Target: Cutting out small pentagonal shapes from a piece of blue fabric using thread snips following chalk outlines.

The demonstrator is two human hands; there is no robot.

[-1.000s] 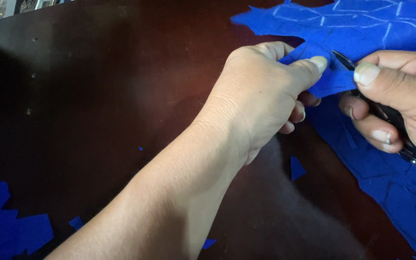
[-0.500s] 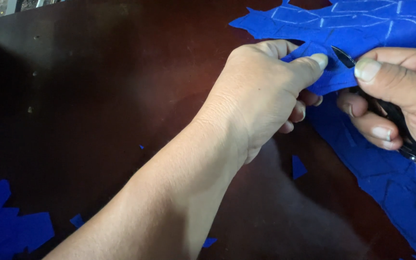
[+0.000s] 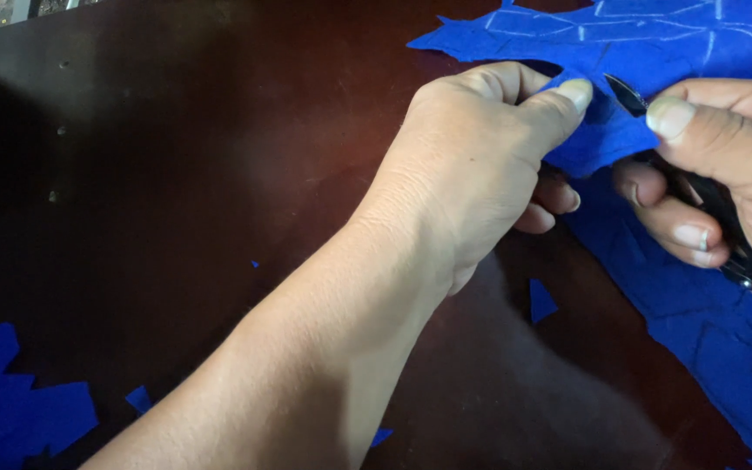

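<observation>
My left hand (image 3: 472, 165) pinches a fold of blue felt sheet (image 3: 654, 43) between thumb and fingers at the upper right. White chalk lines are drawn on the sheet. My right hand (image 3: 715, 174) grips small black scissors (image 3: 707, 200), whose blades point up-left into the felt right beside my left thumb. The felt runs on under both hands and down the right edge of the view. Part of the scissors is hidden inside my right fist.
A dark brown table (image 3: 176, 174) lies under everything. A pile of blue felt offcuts (image 3: 10, 400) sits at the lower left corner. Small blue scraps lie loose, one (image 3: 541, 300) below my left hand and another (image 3: 139, 399) near my forearm.
Both hands and the felt have shifted slightly upward in view. The scissor blades stay at the same spot in the felt by my left thumb.
</observation>
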